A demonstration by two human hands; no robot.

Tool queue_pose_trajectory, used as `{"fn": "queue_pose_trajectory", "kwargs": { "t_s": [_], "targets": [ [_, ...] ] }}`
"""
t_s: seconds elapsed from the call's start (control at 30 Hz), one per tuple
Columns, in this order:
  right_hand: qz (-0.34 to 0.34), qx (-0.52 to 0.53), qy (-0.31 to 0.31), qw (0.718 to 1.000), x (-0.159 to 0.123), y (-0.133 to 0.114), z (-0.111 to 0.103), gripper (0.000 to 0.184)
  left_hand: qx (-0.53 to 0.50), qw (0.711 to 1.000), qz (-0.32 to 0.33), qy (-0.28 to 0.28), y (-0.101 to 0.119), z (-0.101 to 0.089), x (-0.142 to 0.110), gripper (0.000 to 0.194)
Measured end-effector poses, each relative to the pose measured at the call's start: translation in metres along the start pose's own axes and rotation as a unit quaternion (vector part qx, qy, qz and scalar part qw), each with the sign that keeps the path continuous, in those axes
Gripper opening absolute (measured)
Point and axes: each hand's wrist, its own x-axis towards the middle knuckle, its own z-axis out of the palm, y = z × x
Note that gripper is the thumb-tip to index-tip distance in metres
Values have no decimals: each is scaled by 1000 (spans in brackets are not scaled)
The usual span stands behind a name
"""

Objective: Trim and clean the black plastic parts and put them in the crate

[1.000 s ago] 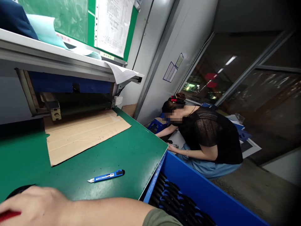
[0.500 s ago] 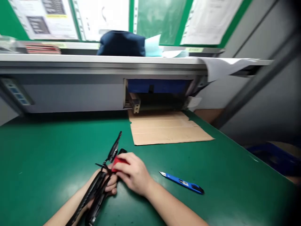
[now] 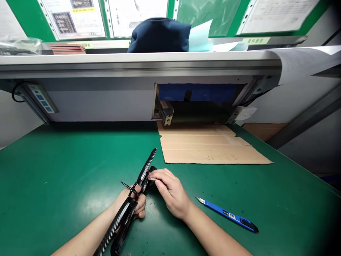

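At the far left a grey power strip (image 3: 42, 98) with blue switches is fixed slantwise under the shelf (image 3: 133, 60), and on top of the shelf lie a stack of red booklets (image 3: 68, 48) and, further along, a dark blue bag (image 3: 160, 35). The green table (image 3: 53, 170) spreads out below. Near its front edge the left hand (image 3: 133, 202) lies with its back on the table, its fingers (image 3: 140, 208) curled up and clenched around the middle of a bundle of long black ribbed strips (image 3: 144, 174); the bundle is cinched with a black zip tie (image 3: 129, 187) just above that grip. The bundle slants from the lower left, beside the left forearm, up and to the right, its upper tip raised over the table short of the cardboard. Just to the right, the right hand (image 3: 172, 193) rests palm down, its fingers (image 3: 157, 176) bent and touching the upper part of the bundle; a speck of red shows at the fingertips there, but the view is too tight to tell what it is, or whether the fingers pinch it or only press on it. Beyond the hands a flat sheet of brown cardboard (image 3: 210, 149) lies on the table, reaching back under a dark opening in the grey housing (image 3: 197, 103). To the right of the right forearm a blue utility knife (image 3: 226, 214) lies flat on the table, apart from the hand, its blade end pointing left. At the far right a sheet of white paper (image 3: 303, 62) hangs over the end of the shelf.
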Motion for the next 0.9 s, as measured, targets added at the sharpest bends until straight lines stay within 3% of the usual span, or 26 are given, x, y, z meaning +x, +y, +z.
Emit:
{"fn": "queue_pose_trajectory", "kwargs": {
  "t_s": [0.07, 0.2, 0.37, 0.47, 0.53, 0.6, 0.67, 0.73, 0.8, 0.9],
  "targets": [
    [22, 40, -12, 999, 2, -1, -5, 27, 0, 1000, 13, 6, 0, 3, -3, 32],
    [42, 78, 45, 995, 4, -4, -10, 26, 15, 1000, 14, 5, 0, 8, -4, 35],
    [72, 91, -21, 993, 4, -3, -16, 28, 34, 999, 41, -9, 10, 5, -4, 45],
    [59, -28, 9, 998, 4, 2, -26, 19, 57, 995, 83, -17, 33, 8, -17, 52],
    [36, -101, 30, 994, 6, 4, -34, 15, 138, 986, 93, 1, 51, 14, -33, 52],
    [22, -117, 63, 991, 7, 1, -39, 17, 286, 956, 67, 29, 66, 25, -51, 54],
    [3, -108, 69, 992, 8, -11, -41, 24, 455, 888, 27, 54, 73, 37, -67, 58],
    [-35, -134, -7, 990, 7, -28, -36, 30, 582, 809, 12, 77, 71, 52, -77, 61],
    [-62, -208, -128, 968, 3, -45, -26, 40, 658, 746, 23, 101, 64, 65, -83, 63],
    [-26, -343, -240, 908, -7, -60, -8, 34, 690, 715, 42, 100, 49, 80, -87, 65]
  ]
}}
